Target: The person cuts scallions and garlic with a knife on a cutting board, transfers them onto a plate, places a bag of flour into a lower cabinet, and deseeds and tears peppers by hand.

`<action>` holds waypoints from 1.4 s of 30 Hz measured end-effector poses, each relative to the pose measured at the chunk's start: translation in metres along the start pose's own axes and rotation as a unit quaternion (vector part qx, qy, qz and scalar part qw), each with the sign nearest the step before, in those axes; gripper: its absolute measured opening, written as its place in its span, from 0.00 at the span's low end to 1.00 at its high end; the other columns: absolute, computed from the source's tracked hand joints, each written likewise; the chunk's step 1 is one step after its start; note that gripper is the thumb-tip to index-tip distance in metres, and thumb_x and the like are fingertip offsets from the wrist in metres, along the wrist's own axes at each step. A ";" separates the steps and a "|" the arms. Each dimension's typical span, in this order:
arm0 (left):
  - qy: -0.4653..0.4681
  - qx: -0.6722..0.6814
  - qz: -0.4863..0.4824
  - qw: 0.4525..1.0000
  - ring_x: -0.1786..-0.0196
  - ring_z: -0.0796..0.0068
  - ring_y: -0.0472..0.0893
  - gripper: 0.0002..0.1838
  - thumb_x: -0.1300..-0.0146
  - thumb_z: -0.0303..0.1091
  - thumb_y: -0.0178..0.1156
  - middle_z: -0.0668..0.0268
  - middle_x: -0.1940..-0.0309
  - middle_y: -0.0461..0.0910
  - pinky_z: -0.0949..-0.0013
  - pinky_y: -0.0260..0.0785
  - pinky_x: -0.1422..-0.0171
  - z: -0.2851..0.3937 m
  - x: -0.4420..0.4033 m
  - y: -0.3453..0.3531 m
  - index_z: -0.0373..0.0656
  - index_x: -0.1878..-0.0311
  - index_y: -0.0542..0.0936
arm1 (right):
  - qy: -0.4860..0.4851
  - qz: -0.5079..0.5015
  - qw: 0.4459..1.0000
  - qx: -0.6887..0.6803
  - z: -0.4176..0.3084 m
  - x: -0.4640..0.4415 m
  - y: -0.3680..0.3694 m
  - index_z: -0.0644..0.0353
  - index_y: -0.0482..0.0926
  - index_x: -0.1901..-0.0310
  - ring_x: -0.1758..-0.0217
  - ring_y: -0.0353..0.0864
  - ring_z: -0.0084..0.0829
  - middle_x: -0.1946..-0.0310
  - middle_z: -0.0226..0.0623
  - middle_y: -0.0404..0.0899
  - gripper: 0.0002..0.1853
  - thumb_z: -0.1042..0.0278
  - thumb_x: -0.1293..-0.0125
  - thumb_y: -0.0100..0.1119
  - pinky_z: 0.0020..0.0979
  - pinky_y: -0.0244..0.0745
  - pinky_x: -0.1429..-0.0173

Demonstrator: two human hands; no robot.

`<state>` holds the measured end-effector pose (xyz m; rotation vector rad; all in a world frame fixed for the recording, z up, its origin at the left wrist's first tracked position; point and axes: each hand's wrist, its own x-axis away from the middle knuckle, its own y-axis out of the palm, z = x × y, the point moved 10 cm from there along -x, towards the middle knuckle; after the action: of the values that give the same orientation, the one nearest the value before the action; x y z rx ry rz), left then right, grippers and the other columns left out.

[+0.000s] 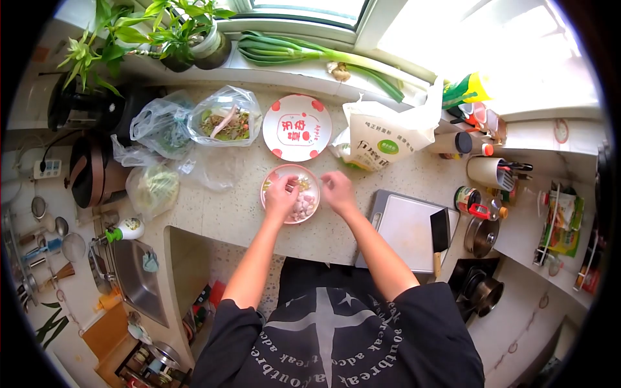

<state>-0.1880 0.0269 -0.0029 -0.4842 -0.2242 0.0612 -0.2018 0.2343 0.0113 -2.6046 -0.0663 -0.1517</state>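
A pink-rimmed plate [290, 220] on the counter holds pale pinkish pieces [304, 205] and some small yellow-green bits. Over its left part is my left hand [283, 196], fingers bent inward and pressed together; what they hold, if anything, is too small to name. My right hand [337, 191] hovers just past the plate's right rim, its fingers curled and blurred. Behind the first plate lies a white plate with red decorations [297, 128].
Plastic bags with greens [226, 123] stand at the left. A white printed bag [387, 139] is at the back right. On the right lie a cutting board [404, 233] and a cleaver [440, 231]. Green onions [291, 53] rest on the windowsill. The sink [139, 284] is lower left.
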 end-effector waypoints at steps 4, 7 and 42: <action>-0.006 -0.009 -0.012 1.000 0.72 0.80 0.81 0.11 0.41 0.27 0.71 0.67 0.71 0.85 0.74 0.75 0.63 0.012 0.002 -0.012 0.40 0.55 0.88 | 0.028 -0.003 0.998 0.058 0.021 0.024 -0.026 0.57 0.82 0.62 0.64 0.82 0.42 0.63 0.39 0.82 0.06 0.71 0.40 0.65 0.40 0.77 0.58; 0.005 0.000 0.003 1.000 0.73 0.82 0.80 0.07 0.37 0.28 0.70 0.69 0.74 0.84 0.74 0.75 0.64 0.007 0.005 -0.015 0.39 0.56 0.88 | 0.005 -0.035 0.992 0.122 0.031 0.046 -0.023 0.56 0.81 0.61 0.62 0.82 0.44 0.62 0.39 0.82 0.07 0.68 0.40 0.66 0.42 0.78 0.57; -0.034 0.041 0.119 0.991 0.61 0.79 0.84 0.10 0.31 0.26 0.65 0.65 0.57 0.85 0.73 0.79 0.54 -0.008 0.041 -0.085 0.37 0.49 0.87 | -0.156 0.017 0.975 0.160 -0.038 -0.002 0.045 0.57 0.78 0.67 0.61 0.79 0.47 0.68 0.39 0.79 0.06 0.75 0.46 0.65 0.48 0.74 0.57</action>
<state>-0.1453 -0.0468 0.0381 -0.4247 -0.2295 0.3199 -0.2043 0.1761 0.0205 -2.2822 -0.1448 0.2609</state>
